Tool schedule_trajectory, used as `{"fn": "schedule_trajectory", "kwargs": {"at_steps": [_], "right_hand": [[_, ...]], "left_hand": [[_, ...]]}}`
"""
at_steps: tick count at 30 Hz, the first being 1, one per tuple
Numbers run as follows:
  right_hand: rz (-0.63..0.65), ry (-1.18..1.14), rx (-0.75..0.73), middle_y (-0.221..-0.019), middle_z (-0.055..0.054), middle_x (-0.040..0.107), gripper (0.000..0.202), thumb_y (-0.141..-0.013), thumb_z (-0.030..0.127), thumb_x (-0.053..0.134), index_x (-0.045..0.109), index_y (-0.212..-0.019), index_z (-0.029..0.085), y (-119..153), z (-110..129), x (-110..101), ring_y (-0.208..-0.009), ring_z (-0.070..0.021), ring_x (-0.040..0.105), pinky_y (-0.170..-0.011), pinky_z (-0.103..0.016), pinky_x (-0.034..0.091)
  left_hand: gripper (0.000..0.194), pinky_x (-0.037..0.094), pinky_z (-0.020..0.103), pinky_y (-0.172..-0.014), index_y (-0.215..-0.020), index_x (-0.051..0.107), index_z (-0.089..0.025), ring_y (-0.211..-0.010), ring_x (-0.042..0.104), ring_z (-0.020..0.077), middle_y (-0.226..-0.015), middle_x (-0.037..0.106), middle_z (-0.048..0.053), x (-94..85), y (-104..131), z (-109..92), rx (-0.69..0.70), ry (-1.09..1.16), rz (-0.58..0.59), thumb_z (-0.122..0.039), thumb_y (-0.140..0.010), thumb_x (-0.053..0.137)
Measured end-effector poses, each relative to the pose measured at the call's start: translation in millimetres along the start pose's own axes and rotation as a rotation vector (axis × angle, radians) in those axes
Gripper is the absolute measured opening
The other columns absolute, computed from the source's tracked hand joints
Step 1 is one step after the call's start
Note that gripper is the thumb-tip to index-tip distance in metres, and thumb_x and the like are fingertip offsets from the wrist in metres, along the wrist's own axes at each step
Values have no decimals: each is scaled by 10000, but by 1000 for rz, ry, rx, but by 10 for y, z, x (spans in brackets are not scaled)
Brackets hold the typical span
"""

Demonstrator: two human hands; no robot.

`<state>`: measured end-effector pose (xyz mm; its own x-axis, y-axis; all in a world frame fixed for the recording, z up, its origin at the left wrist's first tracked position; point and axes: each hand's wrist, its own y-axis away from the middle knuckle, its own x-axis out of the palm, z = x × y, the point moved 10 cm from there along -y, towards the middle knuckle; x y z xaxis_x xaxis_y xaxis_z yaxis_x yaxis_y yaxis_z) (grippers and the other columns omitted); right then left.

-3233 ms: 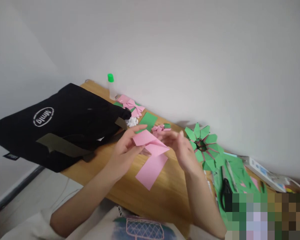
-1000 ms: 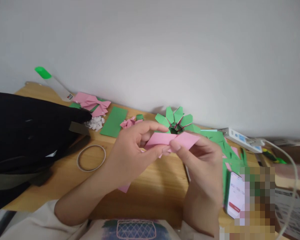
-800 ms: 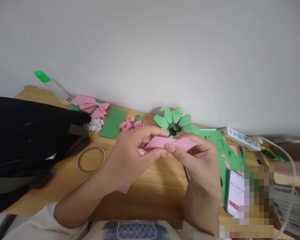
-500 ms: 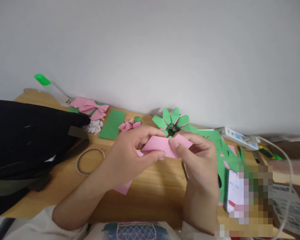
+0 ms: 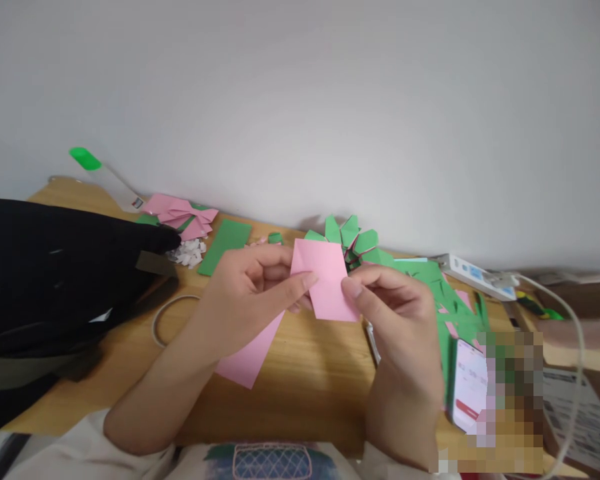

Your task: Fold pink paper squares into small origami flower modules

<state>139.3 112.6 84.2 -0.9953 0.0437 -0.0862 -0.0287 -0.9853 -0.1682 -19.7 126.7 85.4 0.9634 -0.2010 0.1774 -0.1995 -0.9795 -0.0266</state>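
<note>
A pink piece of paper (image 5: 325, 280), roughly a slanted rectangle, is held up between both hands above the table. My left hand (image 5: 255, 293) pinches its left side, thumb in front and fingers behind. On the right edge, the thumb and fingers of my right hand (image 5: 393, 313) are closed on the same paper. Below my left hand lies another pink paper (image 5: 253, 353), partly covered by the hand and wrist. Just behind the held paper stands a ring of folded green paper pieces (image 5: 350, 233), its lower part hidden.
Green paper (image 5: 227, 243), pink folded papers (image 5: 180, 212) and white scraps (image 5: 187, 253) lie at the back left, beside a black bag (image 5: 55, 287). A tape ring (image 5: 161, 320) is left of my wrist. Rightward are green scraps (image 5: 440, 287), a phone (image 5: 467, 387) and a power strip (image 5: 475, 273).
The pink paper, earlier a narrow folded shape with pointed ends, now shows as a flat, taller panel. My left hand has shifted slightly left, and more of the lower pink paper shows.
</note>
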Motion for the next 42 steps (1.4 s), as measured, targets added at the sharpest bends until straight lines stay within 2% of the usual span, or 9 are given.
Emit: {"fn": "schedule_trajectory", "kwargs": {"at_steps": [7,16,19,22,28,31,35,39,42], "right_hand": [[9,-61,52,-608,32,644,34,-763,249,745,729,-735,240,38,-39,38,-507,-81,504,-455,-204,392],[66,-210,41,-659,46,694,179,-811,178,685,768,-884,319,30,-24,56,-532,-68,543,-487,-173,454],[73,-233,42,-677,51,703,198,-824,173,671,765,-893,333,26,-25,57,-536,-66,541,-485,-174,439],[55,-196,-3,-659,52,691,210,-824,151,664,769,-850,331,23,15,31,-549,-71,534,-472,-180,409],[15,-65,-138,-726,63,720,327,-832,50,603,762,-872,332,78,149,-10,-630,-83,604,-519,-189,455],[11,17,-214,-796,76,741,390,-826,-3,576,757,-900,334,126,259,7,-702,-76,643,-621,-181,506],[-17,71,-209,-825,75,741,310,-867,85,603,744,-961,345,147,303,4,-693,-67,635,-592,-167,495],[-49,2,-93,-847,49,742,156,-898,255,621,743,-963,328,113,172,-24,-723,-74,636,-598,-159,498],[4,-58,-43,-771,52,725,78,-848,264,686,744,-871,310,95,90,24,-658,-71,612,-582,-159,495]], "left_hand": [[97,466,150,-420,-697,716,-170,-453,590,89,-540,650,-30,71,-13,-35,9,-19,44,-118,-768,675],[193,503,163,-536,-637,685,-166,-556,629,95,-601,677,-17,117,-2,-75,73,-44,143,-97,-804,618],[181,512,184,-595,-733,753,-194,-612,637,103,-634,699,-20,120,16,-108,117,-53,156,-108,-819,619],[253,478,181,-551,-884,793,-262,-611,635,101,-676,738,-33,133,29,-98,84,-44,188,-95,-800,622],[206,535,240,-672,-844,787,-235,-734,680,156,-798,756,11,133,40,-7,-12,62,208,-222,-800,585],[122,494,190,-557,-823,737,-204,-611,623,106,-728,704,-6,161,44,81,-72,34,195,-279,-819,641],[85,420,151,-467,-801,710,-167,-533,576,82,-631,676,-12,268,74,168,-165,-28,260,-231,-808,654],[55,429,157,-487,-763,703,-160,-558,592,91,-656,697,-2,224,58,129,-134,-74,206,-203,-763,668],[83,446,169,-515,-754,704,-158,-591,609,105,-667,703,5,211,58,133,-130,-143,192,-234,-761,672]]}}
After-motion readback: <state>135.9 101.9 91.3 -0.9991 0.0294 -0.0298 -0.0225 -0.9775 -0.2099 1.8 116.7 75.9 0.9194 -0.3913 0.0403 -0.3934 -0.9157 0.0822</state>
